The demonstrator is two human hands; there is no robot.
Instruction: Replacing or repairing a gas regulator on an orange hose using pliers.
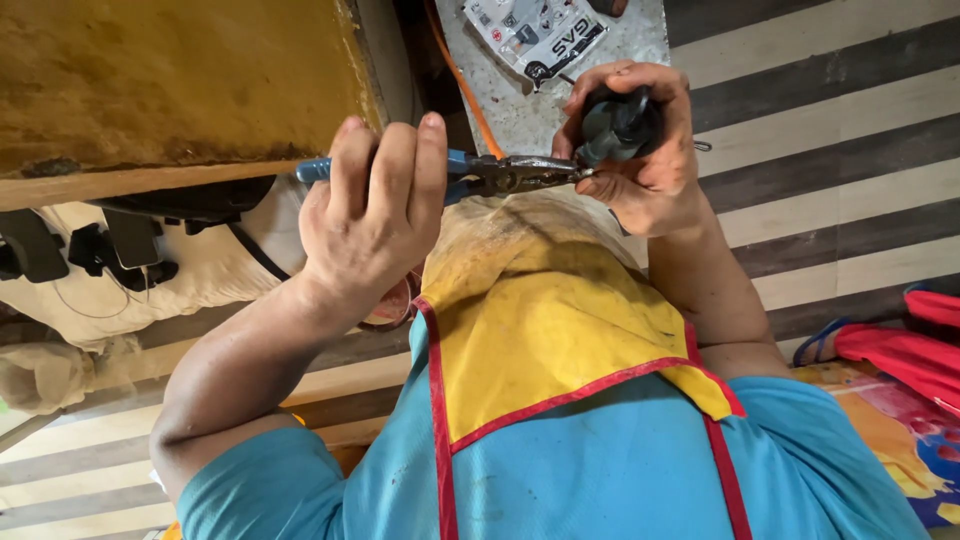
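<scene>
My left hand (370,215) is wrapped around the blue handles of a pair of pliers (505,174), held level above my lap. The metal jaws point right and meet a black, roughly cylindrical part (617,124). My right hand (645,165) grips that part, fingers curled over its top and thumb below. Both hands sit above a stained yellow apron (550,320) with red trim, worn over a blue shirt. How the jaws bite the part is hidden by my fingers.
A worn yellow wooden surface (170,80) fills the top left. A printed plastic packet (533,33) lies on a grey slab (510,100), beside an orange cable (463,80). Black plugs (110,250) rest on white cloth at left. Red fabric (900,350) and a blue sandal (820,342) lie on the striped floor.
</scene>
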